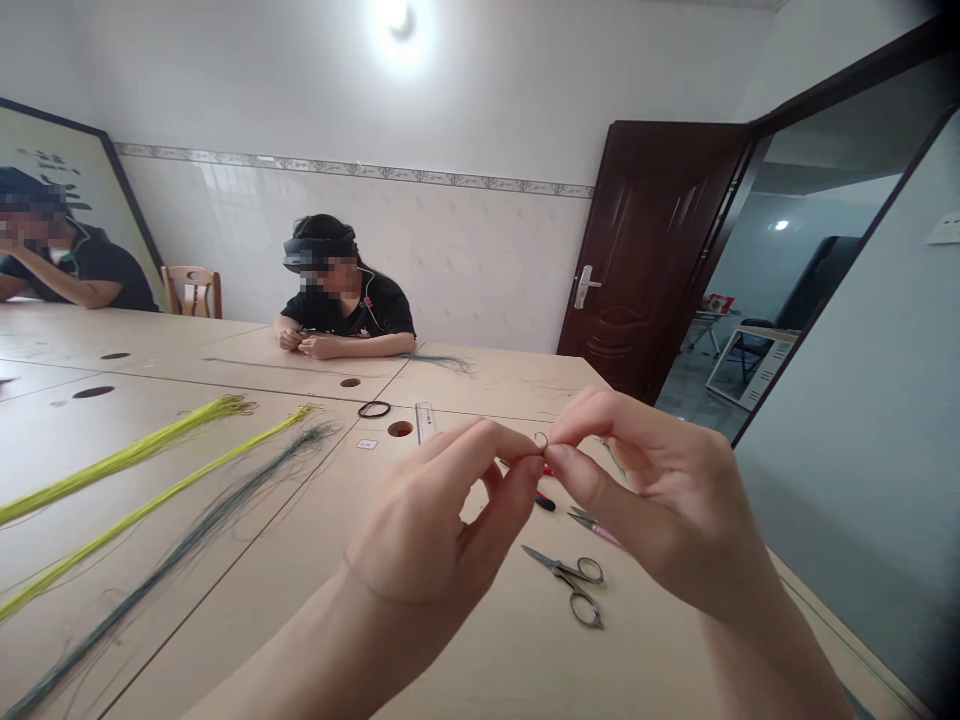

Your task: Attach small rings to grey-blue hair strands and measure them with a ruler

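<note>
My left hand (442, 510) and my right hand (645, 490) meet above the table, fingertips pinched together on a small wire ring (541, 439). Both hands are closed in a pinch around it. Beneath them on the table lie small silver scissors (574, 580), a red-and-black tool (544, 498) partly hidden by my fingers, and another small pink-handled tool (592, 522).
Two yellow thread bundles (135, 455) and a dark grey thread bundle (195, 530) stretch across the pale wooden table (300, 560). A black ring (373, 409) and a clear ruler (425, 420) lie farther back. A person (337, 300) sits opposite, another person (52, 265) at far left. An open brown door (652, 250) is at right.
</note>
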`<state>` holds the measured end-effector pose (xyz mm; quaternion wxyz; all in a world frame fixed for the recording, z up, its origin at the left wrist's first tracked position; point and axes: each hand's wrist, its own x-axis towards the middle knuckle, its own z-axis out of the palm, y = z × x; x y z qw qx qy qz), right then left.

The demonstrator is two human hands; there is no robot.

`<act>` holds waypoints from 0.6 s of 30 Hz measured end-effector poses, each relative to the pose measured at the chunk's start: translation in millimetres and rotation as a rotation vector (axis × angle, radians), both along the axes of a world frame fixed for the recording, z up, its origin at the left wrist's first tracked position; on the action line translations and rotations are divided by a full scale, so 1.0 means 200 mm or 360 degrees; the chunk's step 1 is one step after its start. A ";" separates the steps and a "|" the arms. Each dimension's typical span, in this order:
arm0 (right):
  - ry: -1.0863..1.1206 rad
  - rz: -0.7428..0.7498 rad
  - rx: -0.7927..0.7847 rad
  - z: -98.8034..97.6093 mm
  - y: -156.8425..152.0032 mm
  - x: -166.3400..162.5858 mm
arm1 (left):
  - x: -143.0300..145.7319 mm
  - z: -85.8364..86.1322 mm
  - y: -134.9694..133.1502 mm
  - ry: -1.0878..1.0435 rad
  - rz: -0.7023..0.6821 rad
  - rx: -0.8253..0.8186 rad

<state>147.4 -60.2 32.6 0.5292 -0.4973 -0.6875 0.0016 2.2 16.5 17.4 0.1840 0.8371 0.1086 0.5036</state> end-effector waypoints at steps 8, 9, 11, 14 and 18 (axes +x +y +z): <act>-0.0474 -0.0044 0.0346 0.00 0.01 0.00 | 0.01 0.03 0.00 -0.0011 -0.0206 -0.0465; -0.0571 -0.0067 0.0420 0.00 0.01 0.00 | 0.01 0.04 0.00 0.0001 -0.0246 -0.0517; -0.0728 -0.0123 0.0546 0.00 0.02 0.00 | 0.01 0.04 0.01 0.0001 -0.0298 -0.0566; -0.0849 -0.0169 0.0640 0.00 0.02 0.00 | 0.01 0.04 0.01 -0.0011 -0.0320 -0.0506; -0.0904 -0.0277 0.0666 0.01 0.02 -0.01 | 0.01 0.03 0.01 0.0016 -0.0122 -0.0260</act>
